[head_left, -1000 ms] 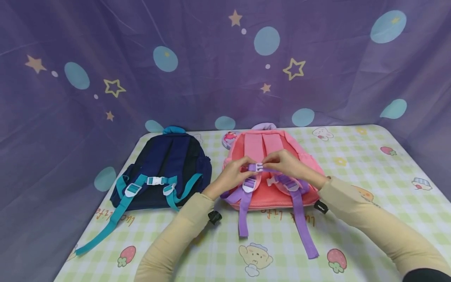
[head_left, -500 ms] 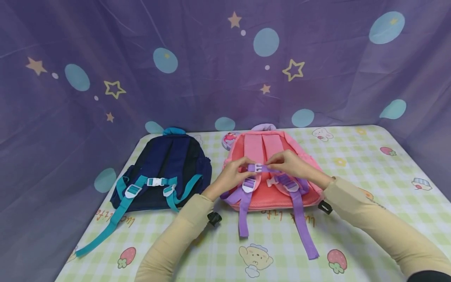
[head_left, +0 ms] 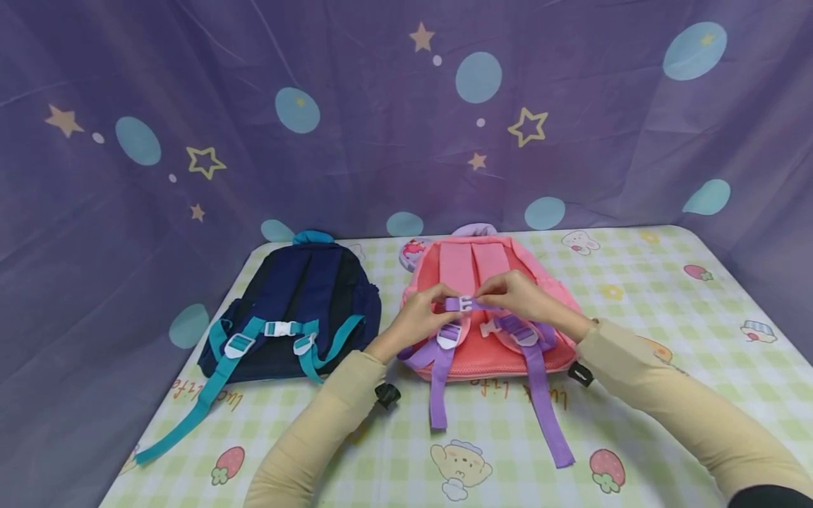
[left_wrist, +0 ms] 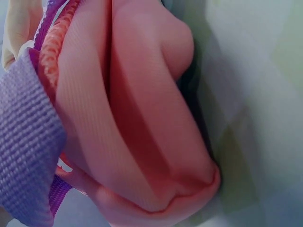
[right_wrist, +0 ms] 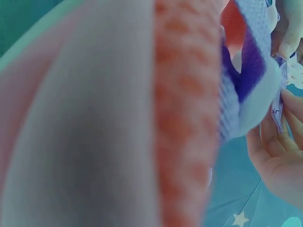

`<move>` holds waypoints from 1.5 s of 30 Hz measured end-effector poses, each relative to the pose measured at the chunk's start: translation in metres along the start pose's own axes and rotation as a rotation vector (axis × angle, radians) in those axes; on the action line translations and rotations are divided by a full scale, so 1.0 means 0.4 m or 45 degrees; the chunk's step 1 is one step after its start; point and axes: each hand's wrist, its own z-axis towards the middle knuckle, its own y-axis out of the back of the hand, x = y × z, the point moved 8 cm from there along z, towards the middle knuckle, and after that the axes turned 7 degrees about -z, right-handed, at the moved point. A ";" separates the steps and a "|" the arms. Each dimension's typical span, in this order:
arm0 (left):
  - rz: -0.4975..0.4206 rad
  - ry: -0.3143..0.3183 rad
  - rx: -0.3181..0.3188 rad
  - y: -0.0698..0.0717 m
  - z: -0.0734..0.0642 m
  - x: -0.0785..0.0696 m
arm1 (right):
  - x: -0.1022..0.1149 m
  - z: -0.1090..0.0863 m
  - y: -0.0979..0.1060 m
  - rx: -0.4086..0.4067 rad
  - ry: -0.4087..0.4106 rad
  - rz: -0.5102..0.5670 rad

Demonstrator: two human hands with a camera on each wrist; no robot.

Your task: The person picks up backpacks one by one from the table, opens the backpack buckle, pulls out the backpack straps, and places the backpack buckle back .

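Note:
Over the back of the pink backpack (head_left: 457, 268), both hands hold a purple strap that carries a white side-release buckle piece (head_left: 466, 303). My left hand (head_left: 419, 316) pinches the strap just left of that piece. On its right side, thumb and fingers of my right hand (head_left: 517, 295) pinch the purple webbing. Another white buckle piece (head_left: 489, 328), pronged, lies on the backpack's right strap, apart from the first. In the right wrist view, pink and orange fabric hides much of the work. The left wrist view mostly shows the pink backpack's side (left_wrist: 137, 109).
Left of the pink backpack lies a navy backpack (head_left: 301, 282) with teal straps and a white chest buckle (head_left: 279, 329). Two purple strap tails (head_left: 549, 423) hang toward the front of the checked tablecloth (head_left: 667, 310). A purple curtain (head_left: 368, 169) rises behind the table.
The right hand shifted slightly right along the purple webbing, then came back toward the buckle piece. The left hand has stayed almost still, and both backpacks lie as before.

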 end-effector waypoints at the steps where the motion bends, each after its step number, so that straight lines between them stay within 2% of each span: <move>1: 0.008 0.004 -0.001 0.000 0.000 0.000 | 0.002 0.001 0.000 0.000 0.002 0.001; 13: 0.054 0.017 0.034 -0.007 0.001 -0.005 | 0.007 0.010 -0.013 -0.008 0.029 0.029; 25: 0.041 -0.054 -0.023 0.001 -0.001 -0.008 | 0.005 0.007 -0.011 -0.014 0.013 0.007; 41: -0.008 -0.035 -0.051 0.009 -0.006 0.000 | -0.017 -0.011 0.010 -0.013 -0.050 -0.003; 45: -0.018 -0.033 -0.047 0.008 -0.006 0.000 | -0.010 -0.009 0.010 -0.023 -0.037 -0.007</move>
